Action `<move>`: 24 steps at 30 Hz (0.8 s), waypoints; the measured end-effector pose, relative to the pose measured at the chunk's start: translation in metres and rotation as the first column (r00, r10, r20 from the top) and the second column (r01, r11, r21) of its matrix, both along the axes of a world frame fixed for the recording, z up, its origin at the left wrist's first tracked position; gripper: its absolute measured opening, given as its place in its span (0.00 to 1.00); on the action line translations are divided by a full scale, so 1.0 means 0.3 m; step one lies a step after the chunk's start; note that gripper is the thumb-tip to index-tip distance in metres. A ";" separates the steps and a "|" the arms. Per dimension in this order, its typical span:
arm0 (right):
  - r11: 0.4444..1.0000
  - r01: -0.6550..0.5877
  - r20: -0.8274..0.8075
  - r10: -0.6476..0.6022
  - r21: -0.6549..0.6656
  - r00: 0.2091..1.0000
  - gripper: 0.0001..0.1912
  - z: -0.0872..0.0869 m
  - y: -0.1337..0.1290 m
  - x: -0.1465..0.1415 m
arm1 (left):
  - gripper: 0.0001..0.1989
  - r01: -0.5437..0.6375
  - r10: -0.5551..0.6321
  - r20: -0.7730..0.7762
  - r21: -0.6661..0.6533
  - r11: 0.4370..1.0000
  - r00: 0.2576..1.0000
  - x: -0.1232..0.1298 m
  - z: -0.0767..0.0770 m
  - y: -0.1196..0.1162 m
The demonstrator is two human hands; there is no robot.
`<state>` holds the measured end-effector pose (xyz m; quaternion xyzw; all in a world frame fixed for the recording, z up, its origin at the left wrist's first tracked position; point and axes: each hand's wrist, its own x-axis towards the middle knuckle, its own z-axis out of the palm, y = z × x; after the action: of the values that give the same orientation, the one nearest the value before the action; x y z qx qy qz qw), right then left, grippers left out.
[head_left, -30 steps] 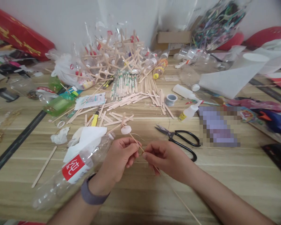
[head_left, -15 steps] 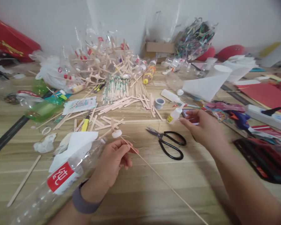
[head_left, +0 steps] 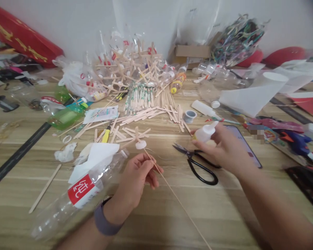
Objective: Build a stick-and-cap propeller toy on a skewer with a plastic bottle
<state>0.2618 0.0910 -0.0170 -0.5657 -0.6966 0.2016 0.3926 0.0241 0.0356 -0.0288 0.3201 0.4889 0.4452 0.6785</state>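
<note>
My left hand (head_left: 142, 177) pinches a long thin wooden stick (head_left: 176, 197) near its upper end. At that end sit a white bottle cap (head_left: 141, 144) and small craft-stick pieces. My right hand (head_left: 219, 147) is closed around a small white glue bottle (head_left: 205, 132), its nozzle pointing up and right. Black-handled scissors (head_left: 203, 177) lie open on the table, partly under the right hand. A clear plastic bottle with a red label (head_left: 80, 189) lies left of my left hand.
Loose craft sticks (head_left: 143, 115) and a yellow-handled tool (head_left: 106, 134) lie ahead. Further back stands a pile of bottles and joined sticks (head_left: 135, 66). On the right are a phone (head_left: 243, 146), a blue glue gun (head_left: 293, 140) and a rolled white sheet (head_left: 255, 93).
My right hand has closed on the glue bottle and lifted it from the table. The view has shifted left, showing more of the phone. My left hand still holds the stick.
</note>
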 end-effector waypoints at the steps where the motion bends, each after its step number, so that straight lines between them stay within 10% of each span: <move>1: 0.995 -0.087 -0.039 0.085 -0.053 0.996 0.15 0.012 -0.025 -0.030 | 0.08 -0.006 0.006 0.004 -0.005 1.000 1.000 0.003 0.001 -0.002; 6: 0.941 -0.293 -0.227 0.251 -0.173 0.941 0.21 0.036 -0.107 -0.132 | 0.08 -0.016 0.016 0.011 -0.016 1.000 1.000 0.010 0.006 -0.014; 17: 0.874 -0.292 -0.742 -0.108 -0.387 0.662 0.23 -0.033 -0.103 -0.098 | 0.10 -0.040 0.042 0.051 -0.052 0.998 0.998 0.012 0.000 -0.006; 24: 0.905 -0.256 -0.691 -0.056 -0.340 0.720 0.23 -0.020 -0.119 -0.110 | 0.09 -0.037 0.041 0.055 -0.072 0.997 0.998 0.013 -0.003 -0.003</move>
<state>0.2287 0.0554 -0.0231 -0.4807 -0.4727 0.5598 0.4817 0.0280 0.0346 -0.0298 0.2736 0.4910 0.4497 0.6941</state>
